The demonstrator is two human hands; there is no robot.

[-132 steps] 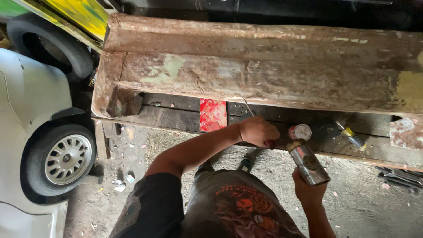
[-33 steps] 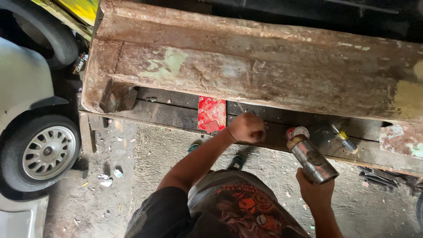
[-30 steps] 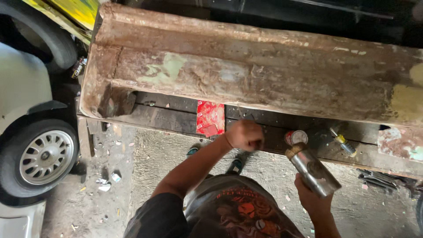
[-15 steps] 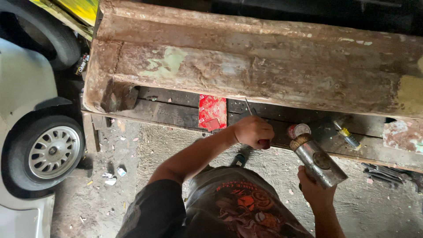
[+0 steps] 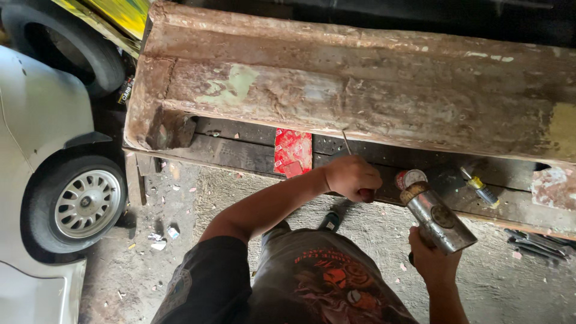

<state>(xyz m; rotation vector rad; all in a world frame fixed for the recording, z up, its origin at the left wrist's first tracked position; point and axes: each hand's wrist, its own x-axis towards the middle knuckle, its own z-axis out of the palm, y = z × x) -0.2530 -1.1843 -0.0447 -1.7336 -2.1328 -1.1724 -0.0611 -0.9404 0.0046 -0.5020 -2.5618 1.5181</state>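
My left hand (image 5: pixel 352 177) is closed around the handle of a thin tool, with its slim metal shaft (image 5: pixel 346 143) poking up toward the rusty metal panel (image 5: pixel 360 96). My right hand (image 5: pixel 433 258) grips a dented metal can (image 5: pixel 438 219), tilted with its open mouth toward the left hand. Both hands hover over the dark plank ledge (image 5: pixel 240 153) under the panel. A small round tin (image 5: pixel 409 178) sits on the ledge just behind the can.
A red packet (image 5: pixel 292 151) lies on the ledge left of my hands. A yellow-handled screwdriver (image 5: pixel 480 189) rests to the right. A white car's wheel (image 5: pixel 81 204) stands at the left, another tyre (image 5: pixel 66 48) above it. Tools (image 5: pixel 540 243) lie on the dirt floor.
My view shifted slightly. The left hand stays at the ledge with its tool while the right hand keeps the can tilted, now a little lower and nearer the left hand.
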